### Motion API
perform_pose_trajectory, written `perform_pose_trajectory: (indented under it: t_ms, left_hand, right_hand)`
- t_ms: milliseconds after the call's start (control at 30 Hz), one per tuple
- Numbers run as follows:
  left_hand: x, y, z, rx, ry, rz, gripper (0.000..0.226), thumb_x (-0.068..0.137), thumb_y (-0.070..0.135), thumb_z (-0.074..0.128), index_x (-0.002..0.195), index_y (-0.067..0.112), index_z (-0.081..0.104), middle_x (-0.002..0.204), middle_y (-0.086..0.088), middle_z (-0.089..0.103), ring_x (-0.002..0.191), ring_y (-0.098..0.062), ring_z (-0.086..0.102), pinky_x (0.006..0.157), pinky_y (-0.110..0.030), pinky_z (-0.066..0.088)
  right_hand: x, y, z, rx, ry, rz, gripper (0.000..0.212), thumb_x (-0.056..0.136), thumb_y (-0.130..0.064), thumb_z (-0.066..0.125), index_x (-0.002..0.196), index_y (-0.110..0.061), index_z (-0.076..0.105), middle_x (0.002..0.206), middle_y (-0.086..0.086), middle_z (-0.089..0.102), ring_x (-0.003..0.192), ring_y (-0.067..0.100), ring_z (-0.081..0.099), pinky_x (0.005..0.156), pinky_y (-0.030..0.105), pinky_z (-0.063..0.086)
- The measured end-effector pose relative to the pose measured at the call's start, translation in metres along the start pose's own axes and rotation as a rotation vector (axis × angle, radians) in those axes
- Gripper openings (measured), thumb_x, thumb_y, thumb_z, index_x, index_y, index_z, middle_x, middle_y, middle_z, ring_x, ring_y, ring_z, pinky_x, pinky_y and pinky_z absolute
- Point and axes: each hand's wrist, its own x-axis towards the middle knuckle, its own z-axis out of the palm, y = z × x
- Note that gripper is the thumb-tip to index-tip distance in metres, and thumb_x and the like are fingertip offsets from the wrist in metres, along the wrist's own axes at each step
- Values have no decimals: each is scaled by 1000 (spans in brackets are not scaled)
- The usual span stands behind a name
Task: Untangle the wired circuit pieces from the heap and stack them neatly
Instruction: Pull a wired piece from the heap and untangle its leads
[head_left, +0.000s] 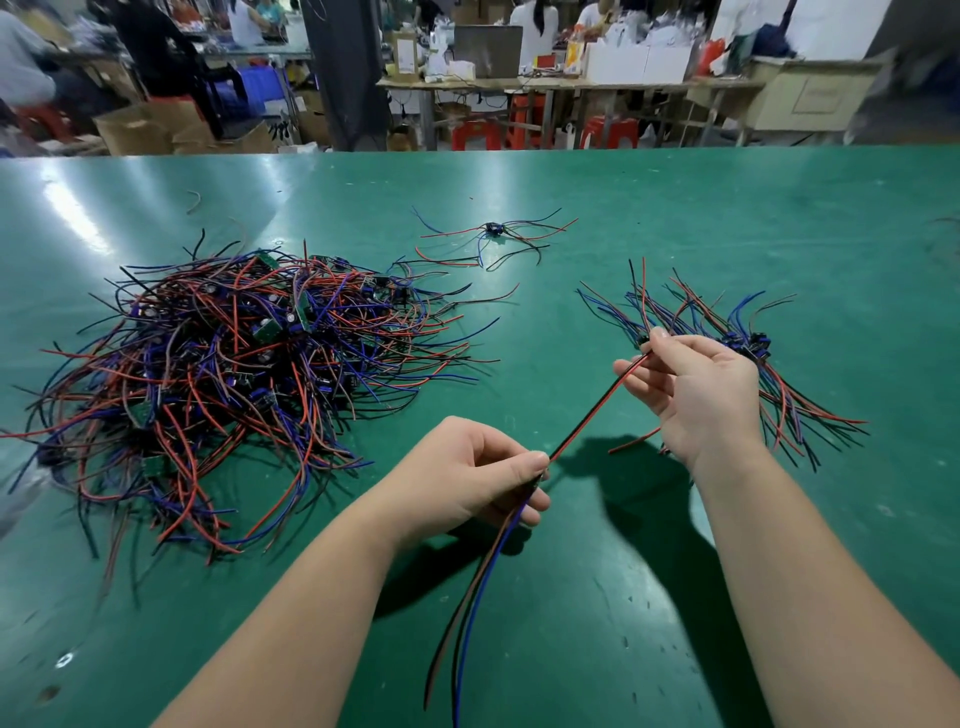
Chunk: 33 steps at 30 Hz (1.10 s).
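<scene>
Over the bench (675, 208), left hand (467, 478) and right hand (696, 384) both pinched one wired circuit piece (597, 410) taut; overpulling could tear wires off its board.

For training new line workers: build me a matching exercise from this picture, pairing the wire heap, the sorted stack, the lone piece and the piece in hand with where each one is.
Column one
1. tangled heap
2. sorted stack
3. lone piece
4. held piece

Column two
A. far middle of the table, apart from the rest
B. pinched between left hand and right hand
C. left part of the table
D. right part of the table, beyond the right hand

Pairs: 1-C, 2-D, 3-A, 4-B
</scene>
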Motion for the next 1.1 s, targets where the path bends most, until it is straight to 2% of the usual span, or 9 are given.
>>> perform_pose_trajectory:
  t_ms: [167,267,433,500,667,833,933,1000,1100]
  left_hand:
    - [6,-1,-1,-129,164,12,22,90,26,62,86,4,67,78,-12,74,61,-15,69,53,-23,55]
    - [13,-2,-8,-264,383,6,22,89,26,63,85,5,66,78,-10,75,59,-13,69,50,-21,55]
    - [18,-5,-8,-353,458,36,23,88,27,63,79,7,69,72,-8,74,60,-17,70,50,-24,56]
    - [18,-5,-4,-312,414,62,37,88,37,58,72,6,72,76,-13,73,65,-24,70,59,-34,60]
    - [18,-2,1,-261,223,32,79,64,73,44,114,16,67,109,-1,72,90,-30,70,73,-44,59]
    - [15,-1,8,-225,167,60,65,65,70,42,109,26,64,114,13,68,87,-19,72,61,-31,58]
    - [14,0,7,-211,235,85,53,74,63,43,104,26,65,111,12,69,84,-18,72,60,-32,59]
    - [14,0,6,-134,333,148,32,90,49,46,100,26,66,110,9,69,83,-12,71,60,-30,59]
    - [13,-6,1,258,555,369,15,95,19,55,99,23,69,103,5,70,84,-4,65,74,-22,53]
  right_hand:
    - [6,4,-2,-108,20,40,22,99,-24,50,92,-4,58,82,12,63,59,21,69,55,26,57]
    - [2,7,1,-469,62,-192,18,98,-23,49,113,-14,55,90,2,59,61,14,66,63,30,57]
    - [-39,32,31,-699,-479,-329,13,82,-18,73,89,-29,67,77,-4,67,63,12,62,65,27,52]
    - [-49,41,40,-773,-531,-389,15,78,-21,77,91,-24,71,80,-4,71,69,10,65,70,24,54]
    - [-45,37,38,-550,-411,-235,16,76,-9,77,82,-22,70,78,4,72,67,21,68,60,29,55]
    - [-21,13,24,-392,-205,-254,21,75,3,71,74,-17,68,65,-2,69,57,14,64,55,23,53]
    - [6,-5,-5,-589,88,-442,12,74,-11,73,75,-22,68,73,-3,72,64,11,68,69,28,57]
    - [18,-6,-24,-851,197,-495,10,73,-17,74,77,-23,67,77,-3,72,64,-1,63,68,15,49]
    - [29,5,-37,-1233,174,-354,6,74,-21,74,80,-20,71,81,2,72,76,16,64,69,23,44]
